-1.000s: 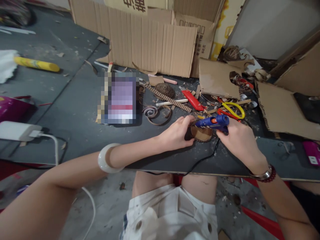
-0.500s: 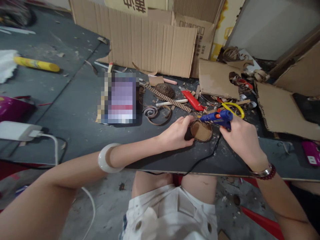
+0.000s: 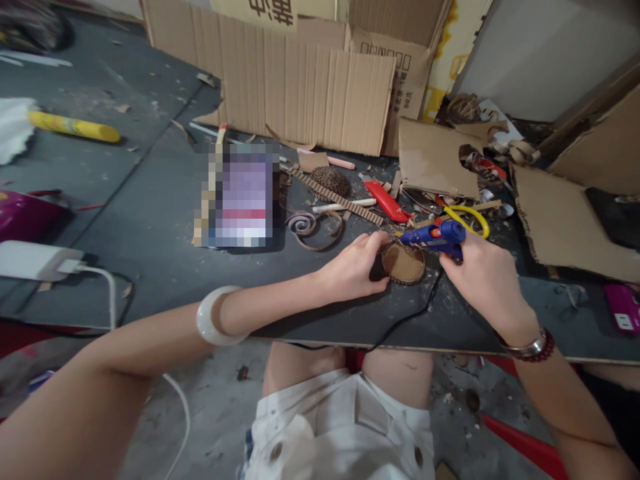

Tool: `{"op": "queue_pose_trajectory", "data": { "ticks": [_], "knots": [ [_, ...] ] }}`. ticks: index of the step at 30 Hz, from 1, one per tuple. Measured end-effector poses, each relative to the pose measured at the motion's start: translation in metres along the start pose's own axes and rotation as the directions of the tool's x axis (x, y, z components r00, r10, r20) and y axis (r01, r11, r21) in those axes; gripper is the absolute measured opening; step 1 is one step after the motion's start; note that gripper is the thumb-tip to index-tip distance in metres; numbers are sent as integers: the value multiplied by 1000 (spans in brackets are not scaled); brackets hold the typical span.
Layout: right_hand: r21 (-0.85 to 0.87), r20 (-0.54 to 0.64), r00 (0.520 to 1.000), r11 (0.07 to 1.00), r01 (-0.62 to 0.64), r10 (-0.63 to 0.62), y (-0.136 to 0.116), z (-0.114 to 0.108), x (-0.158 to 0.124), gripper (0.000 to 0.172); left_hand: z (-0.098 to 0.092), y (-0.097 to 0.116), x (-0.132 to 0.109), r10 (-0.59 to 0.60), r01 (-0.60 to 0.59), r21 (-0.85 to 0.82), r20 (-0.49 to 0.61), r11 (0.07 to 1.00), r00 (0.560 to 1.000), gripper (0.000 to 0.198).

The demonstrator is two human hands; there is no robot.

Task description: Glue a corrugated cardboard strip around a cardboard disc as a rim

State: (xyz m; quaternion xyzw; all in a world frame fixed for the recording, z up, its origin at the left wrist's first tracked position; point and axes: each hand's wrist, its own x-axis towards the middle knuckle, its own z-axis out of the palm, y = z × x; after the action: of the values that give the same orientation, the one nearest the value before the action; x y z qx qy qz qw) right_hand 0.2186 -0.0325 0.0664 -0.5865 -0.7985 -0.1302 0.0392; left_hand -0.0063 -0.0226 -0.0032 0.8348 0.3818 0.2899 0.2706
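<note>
My left hand (image 3: 357, 267) is closed on the left side of a small round cardboard piece (image 3: 404, 262), which has a raised corrugated rim and a dark part by my fingers. In my right hand (image 3: 487, 280) I grip a blue hot glue gun (image 3: 433, 235) by its handle. Its nozzle points left and sits at the far rim of the round piece, close to my left fingertips; whether it touches cannot be made out. A black cord (image 3: 407, 321) hangs from the glue gun toward the table's front edge.
Beyond my hands lie a red utility knife (image 3: 386, 200), yellow-handled scissors (image 3: 470, 219), a coiled cardboard strip (image 3: 305, 227) and a corrugated dome (image 3: 330, 183). A blurred-out phone-like screen (image 3: 245, 197) stands left of them. Large cardboard sheets (image 3: 305, 93) lean at the back.
</note>
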Motion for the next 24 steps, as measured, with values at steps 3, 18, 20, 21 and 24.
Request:
{"op": "queue_pose_trajectory", "data": {
  "ticks": [3, 18, 20, 21, 24],
  "knots": [
    [78, 27, 997, 995, 64, -66, -3, 1, -2, 21, 0, 0, 0, 4, -4, -7, -8, 1000, 1000, 56],
    [132, -1, 998, 989, 60, -61, 0, 6, -3, 17, -1, 1, 0, -10, 10, -18, -5, 1000, 1000, 57],
    [138, 0, 998, 989, 59, -59, 0, 8, -4, 18, -1, 2, 0, -13, 13, -19, -2, 1000, 1000, 56],
    [142, 1, 998, 988, 58, -58, 0, 9, -4, 19, -1, 2, 0, -12, 12, -21, 0, 1000, 1000, 56],
    [145, 0, 999, 988, 48, -48, -1, 11, -5, 21, -1, 2, 0, -9, 9, -24, -1, 1000, 1000, 57]
  ]
}}
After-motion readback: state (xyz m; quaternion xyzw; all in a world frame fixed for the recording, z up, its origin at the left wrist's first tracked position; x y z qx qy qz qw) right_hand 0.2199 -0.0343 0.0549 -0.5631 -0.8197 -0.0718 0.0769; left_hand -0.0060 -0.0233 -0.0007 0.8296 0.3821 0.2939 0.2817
